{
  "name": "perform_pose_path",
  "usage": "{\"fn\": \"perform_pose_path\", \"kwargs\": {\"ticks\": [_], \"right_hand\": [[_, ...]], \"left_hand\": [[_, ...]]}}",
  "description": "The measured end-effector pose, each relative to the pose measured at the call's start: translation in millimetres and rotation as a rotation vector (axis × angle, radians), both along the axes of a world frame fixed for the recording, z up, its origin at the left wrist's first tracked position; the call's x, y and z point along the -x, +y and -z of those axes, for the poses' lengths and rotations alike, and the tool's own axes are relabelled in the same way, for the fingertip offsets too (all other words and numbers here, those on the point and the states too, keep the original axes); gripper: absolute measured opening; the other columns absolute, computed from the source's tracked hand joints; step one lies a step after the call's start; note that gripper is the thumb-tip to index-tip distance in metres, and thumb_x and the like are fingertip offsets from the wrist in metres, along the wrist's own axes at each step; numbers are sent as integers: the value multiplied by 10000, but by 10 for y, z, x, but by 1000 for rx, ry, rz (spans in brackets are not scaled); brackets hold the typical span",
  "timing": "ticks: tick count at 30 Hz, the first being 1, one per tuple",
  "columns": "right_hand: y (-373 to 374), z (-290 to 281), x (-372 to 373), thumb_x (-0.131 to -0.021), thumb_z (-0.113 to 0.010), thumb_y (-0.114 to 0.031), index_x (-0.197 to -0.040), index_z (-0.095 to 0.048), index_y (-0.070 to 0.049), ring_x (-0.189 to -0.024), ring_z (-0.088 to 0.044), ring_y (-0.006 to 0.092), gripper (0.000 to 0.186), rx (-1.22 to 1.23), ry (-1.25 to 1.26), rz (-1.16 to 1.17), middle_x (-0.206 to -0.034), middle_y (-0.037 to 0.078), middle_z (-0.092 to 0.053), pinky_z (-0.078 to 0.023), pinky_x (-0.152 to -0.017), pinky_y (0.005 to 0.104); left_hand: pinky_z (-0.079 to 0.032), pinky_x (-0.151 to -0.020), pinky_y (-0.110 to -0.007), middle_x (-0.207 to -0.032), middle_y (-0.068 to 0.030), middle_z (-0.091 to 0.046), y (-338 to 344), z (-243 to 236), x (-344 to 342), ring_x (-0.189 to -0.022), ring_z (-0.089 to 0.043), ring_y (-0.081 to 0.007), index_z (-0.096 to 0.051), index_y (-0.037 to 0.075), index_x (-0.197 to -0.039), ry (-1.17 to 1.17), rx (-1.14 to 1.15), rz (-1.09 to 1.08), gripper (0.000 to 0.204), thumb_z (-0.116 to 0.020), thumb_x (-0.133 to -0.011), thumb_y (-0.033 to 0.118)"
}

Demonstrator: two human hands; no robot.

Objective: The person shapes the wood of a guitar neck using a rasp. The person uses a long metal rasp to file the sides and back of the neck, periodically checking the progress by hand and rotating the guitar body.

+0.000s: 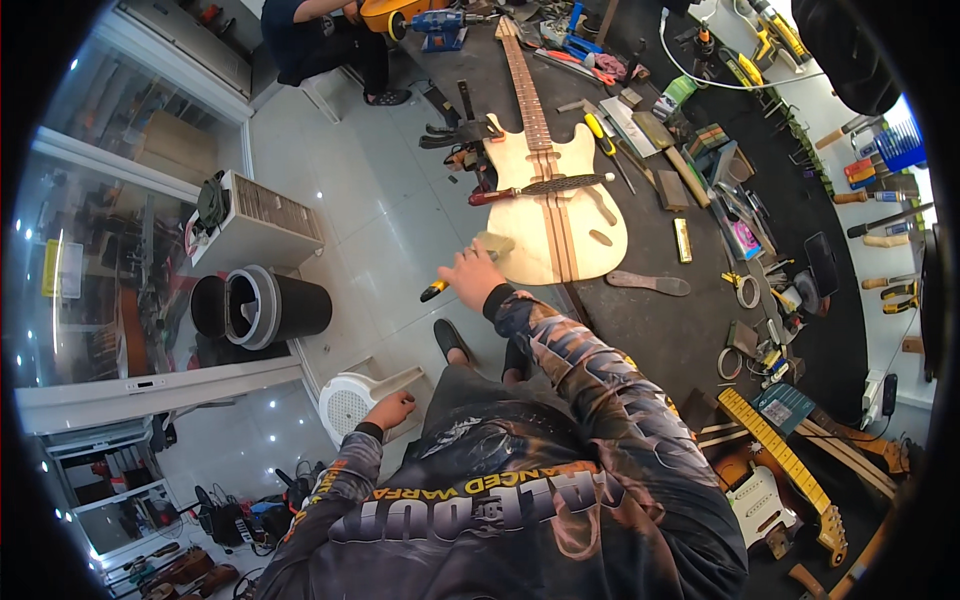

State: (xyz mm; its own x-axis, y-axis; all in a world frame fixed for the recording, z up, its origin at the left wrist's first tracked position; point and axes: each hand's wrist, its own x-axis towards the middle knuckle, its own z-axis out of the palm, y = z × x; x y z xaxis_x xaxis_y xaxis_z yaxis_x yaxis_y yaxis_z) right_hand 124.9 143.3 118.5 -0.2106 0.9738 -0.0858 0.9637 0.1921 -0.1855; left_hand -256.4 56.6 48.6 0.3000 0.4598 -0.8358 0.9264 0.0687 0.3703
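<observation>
My right hand (472,275) is closed around a wide flat brush (497,246) with a black and yellow handle. Its pale bristle end lies over the lower left edge of a light wood electric guitar body (530,245); whether it touches cannot be made out. Dark stripes run down the body's middle, and the neck (526,90) points away from me. Across the body rests a rasp-like file (555,187) with a red handle. My left hand (392,409) hangs low with loosely bent fingers, empty, above a white plastic stool (350,402).
Tools and wood blocks (672,190) crowd the dark workbench (630,310) right of the guitar. Another guitar (765,500) lies at the lower right. A black bin (290,305) stands on the floor to the left. Beyond the bench's far left corner, a person (320,45) sits with an orange guitar.
</observation>
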Motion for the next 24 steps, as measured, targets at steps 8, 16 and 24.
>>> {"fn": "perform_pose_path", "kwargs": {"ticks": [8, 16, 24], "right_hand": [[-143, -369, -57, -975, -575, -162, -1175, -667, -156, -1224, -621, 422, 221, 265, 365, 83, -1175, 200, -674, -424, -1083, 562], [-1209, -135, -669, -833, -656, -6, -1141, -626, -73, -1281, -570, 401, 316, -336, 433, 392, -1413, 214, -570, -463, -1062, 501], [-1419, -406, -768, -815, -643, 36, -1131, -616, -46, -1327, -556, 441, 327, -333, 596, 488, -1479, 223, -553, -494, -1068, 486]], "left_hand": [[-569, -833, -400, -1047, -190, -766, 62, -135, -248, -871, -745, -277, -688, -15, -1265, -78, -46, -25, 405, -637, -965, 252], [-565, -845, -399, -1067, -189, -766, 82, -191, -128, -891, -746, -284, -683, -9, -1275, -105, -43, -3, 408, -637, -970, 259], [-565, -843, -400, -1076, -187, -763, 328, -213, -37, -914, -748, -300, -684, 18, -1277, 32, -30, 105, 395, -650, -975, 271]]}}
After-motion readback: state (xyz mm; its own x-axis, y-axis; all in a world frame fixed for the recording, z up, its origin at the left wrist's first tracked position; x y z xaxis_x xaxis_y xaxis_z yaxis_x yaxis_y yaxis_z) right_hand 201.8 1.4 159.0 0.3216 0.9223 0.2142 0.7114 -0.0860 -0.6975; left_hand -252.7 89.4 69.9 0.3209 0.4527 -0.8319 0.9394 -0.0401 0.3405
